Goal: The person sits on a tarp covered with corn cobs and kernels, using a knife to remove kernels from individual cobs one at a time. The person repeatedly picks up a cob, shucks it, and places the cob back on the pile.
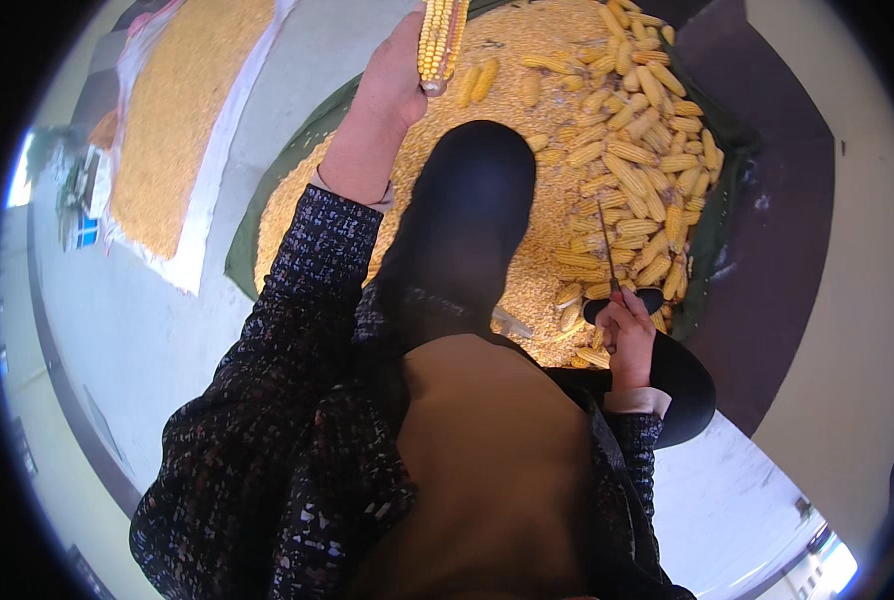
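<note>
Raised at the top, my left hand (400, 71) grips a corn cob (442, 41) with yellow kernels and a reddish stripe where kernels are gone. My right hand (628, 330), low at the right, is closed round the handle of a thin pointed metal tool (606, 244), perhaps a screwdriver or an awl; its shaft points up over the cobs. Beyond it lies a heap of whole corn cobs (631, 161) on loose corn kernels (297, 217). A few cobs (484, 79) rest on the kernels close to my left hand.
A dark green cloth (246, 255) lies under the kernels and cobs. My dark-clad knee (484, 172) juts over the kernels. Another sheet (192, 262), white, is spread with kernels (181, 112) on the pale floor (154, 337) at the left. A dark floor band (784, 225) runs along the right.
</note>
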The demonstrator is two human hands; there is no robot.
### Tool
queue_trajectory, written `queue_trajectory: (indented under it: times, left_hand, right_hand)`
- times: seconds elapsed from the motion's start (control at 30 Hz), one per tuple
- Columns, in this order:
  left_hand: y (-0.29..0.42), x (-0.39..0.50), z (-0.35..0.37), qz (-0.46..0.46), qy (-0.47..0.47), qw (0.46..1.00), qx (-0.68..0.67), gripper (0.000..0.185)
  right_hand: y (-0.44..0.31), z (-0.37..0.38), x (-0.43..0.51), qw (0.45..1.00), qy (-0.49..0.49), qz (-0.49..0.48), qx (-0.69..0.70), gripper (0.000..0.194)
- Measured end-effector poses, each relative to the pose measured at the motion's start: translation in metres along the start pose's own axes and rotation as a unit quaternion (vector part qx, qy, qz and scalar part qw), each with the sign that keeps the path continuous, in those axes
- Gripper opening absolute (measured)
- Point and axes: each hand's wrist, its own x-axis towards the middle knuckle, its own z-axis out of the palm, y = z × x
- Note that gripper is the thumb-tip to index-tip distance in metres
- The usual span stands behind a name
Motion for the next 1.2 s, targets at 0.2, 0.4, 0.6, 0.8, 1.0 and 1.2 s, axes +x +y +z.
queue_trajectory:
  times: [0.2, 0.4, 0.6, 0.8, 1.0, 1.2]
  left_hand:
    - [-0.091, -0.118, -0.224, -0.187, 0.292, 0.907, 0.237, 0.059]
    - [-0.221, -0.300, -0.374, -0.336, 0.497, 0.791, 0.119, 0.038]
    - [-0.262, -0.319, -0.417, -0.364, 0.422, 0.825, 0.098, 0.028]
    - [-0.275, -0.285, -0.414, -0.329, 0.403, 0.854, 0.003, 0.028]
    - [-0.209, -0.125, -0.329, -0.291, 0.381, 0.845, 0.238, 0.037]
    - [-0.092, 0.061, -0.103, 0.022, -0.011, 0.852, 0.523, 0.040]
  right_hand:
    - [0.007, -0.015, -0.005, 0.998, -0.021, 0.042, -0.040, 0.033]
    - [0.007, 0.001, -0.017, 0.988, -0.015, 0.087, -0.125, 0.033]
    - [0.014, -0.012, -0.008, 0.988, -0.022, 0.109, -0.104, 0.033]
    - [0.004, -0.012, -0.010, 0.992, 0.016, 0.115, -0.052, 0.023]
    - [0.006, -0.019, -0.010, 0.975, 0.057, 0.154, 0.151, 0.005]
    - [0.010, -0.014, -0.009, 0.945, 0.080, 0.112, 0.298, 0.008]
